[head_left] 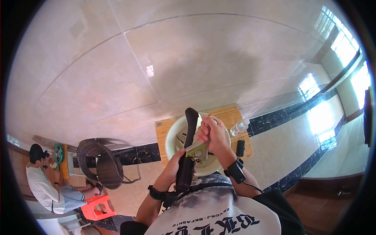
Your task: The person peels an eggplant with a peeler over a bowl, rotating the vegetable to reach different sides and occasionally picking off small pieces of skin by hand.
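Left hand (172, 169) is being closed round an eggplant's (190, 125) near end, lengthwise above a bowl (171, 137); a blade (194, 148) gripped in the right hand (207, 131) is being pressed midway.

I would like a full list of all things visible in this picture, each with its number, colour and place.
eggplant: one, dark purple, held upright over the bowl
metal tool: one, silver, against the eggplant
bowl: one, white, on the table
table: one, light wood, centre
bottle: one, clear, on the table, right of the bowl
black device: one, on the table's near edge
wicker chair: one, dark brown, left
stool: one, red, lower left
other person: one, white shirt, seated far left
left hand: fingers around the eggplant's lower part
right hand: closed, above the metal tool
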`<state>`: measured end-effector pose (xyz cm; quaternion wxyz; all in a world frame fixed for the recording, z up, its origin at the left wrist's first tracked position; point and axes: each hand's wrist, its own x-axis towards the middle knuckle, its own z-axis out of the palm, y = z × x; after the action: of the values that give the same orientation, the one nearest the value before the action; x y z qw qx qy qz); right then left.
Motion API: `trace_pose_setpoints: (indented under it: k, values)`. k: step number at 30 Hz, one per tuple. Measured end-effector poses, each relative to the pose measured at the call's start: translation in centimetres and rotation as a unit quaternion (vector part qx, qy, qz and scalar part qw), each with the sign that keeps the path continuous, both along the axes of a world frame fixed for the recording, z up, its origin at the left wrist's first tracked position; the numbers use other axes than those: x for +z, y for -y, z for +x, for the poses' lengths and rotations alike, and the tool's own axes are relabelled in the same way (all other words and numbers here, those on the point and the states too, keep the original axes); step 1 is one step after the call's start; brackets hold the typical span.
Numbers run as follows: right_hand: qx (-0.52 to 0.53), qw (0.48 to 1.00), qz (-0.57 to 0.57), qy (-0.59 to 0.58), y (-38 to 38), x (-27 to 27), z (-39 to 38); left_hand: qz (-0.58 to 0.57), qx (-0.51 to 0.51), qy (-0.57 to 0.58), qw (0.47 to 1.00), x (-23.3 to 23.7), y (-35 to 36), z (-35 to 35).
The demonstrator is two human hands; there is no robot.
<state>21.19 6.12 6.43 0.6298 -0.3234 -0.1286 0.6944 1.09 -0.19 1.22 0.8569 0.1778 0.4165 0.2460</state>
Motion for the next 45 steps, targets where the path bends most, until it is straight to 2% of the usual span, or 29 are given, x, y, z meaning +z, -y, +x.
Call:
trace_pose_setpoints:
  k: [3, 5, 8, 11, 17, 22, 26, 31, 34, 38, 41, 45]
  values:
    - [0.013, 1.0, 0.015, -0.024, 0.2, -0.7, -0.4, 0.014, 0.007, -0.017, 1.0, -0.4, 0.1, 0.0]
    - [-0.015, 1.0, 0.018, 0.005, 0.4, -0.5, -0.7, 0.016, 0.012, -0.032, 0.999, -0.2, 0.1, 0.1]
    - [-0.034, 0.999, 0.025, 0.028, 0.6, 0.2, -1.0, 0.077, 0.023, -0.047, 0.996, 1.5, 0.0, 0.6]
    - [-0.047, 0.997, 0.032, 0.042, 0.8, 0.2, -0.8, 0.104, 0.006, -0.04, 0.994, 0.9, -0.2, 0.4]
    - [-0.125, 0.988, 0.033, 0.081, 0.1, 0.1, 0.7, 0.097, 0.001, -0.045, 0.994, 1.2, 0.4, 0.3]
    - [-0.14, 0.988, 0.06, 0.04, -1.4, -1.6, 3.3, 0.031, -0.01, -0.047, 0.998, 1.0, 1.0, 0.5]
    - [-0.217, 0.973, 0.033, 0.07, -2.3, -2.8, 4.5, -0.02, -0.004, -0.013, 1.0, -0.3, 1.0, 0.1]
    - [-0.269, 0.962, 0.02, 0.044, -3.8, -3.8, 8.5, 0.03, 0.014, 0.0, 0.999, 0.7, 1.3, -0.7]
    - [-0.235, 0.97, 0.008, 0.06, -3.1, -3.7, 7.5, 0.105, 0.025, -0.017, 0.994, 0.8, 1.2, -0.5]
    - [-0.127, 0.992, 0.005, 0.002, -0.7, -1.8, 4.5, 0.177, 0.025, -0.062, 0.982, 0.5, 1.1, 0.1]
    - [-0.058, 0.998, 0.006, -0.031, 0.1, -0.7, 2.7, 0.12, 0.047, -0.006, 0.992, 2.4, 1.5, 0.9]
    - [-0.008, 0.999, 0.017, -0.049, 0.5, -0.6, 1.7, 0.131, 0.01, 0.006, 0.991, 2.1, 1.6, 0.5]
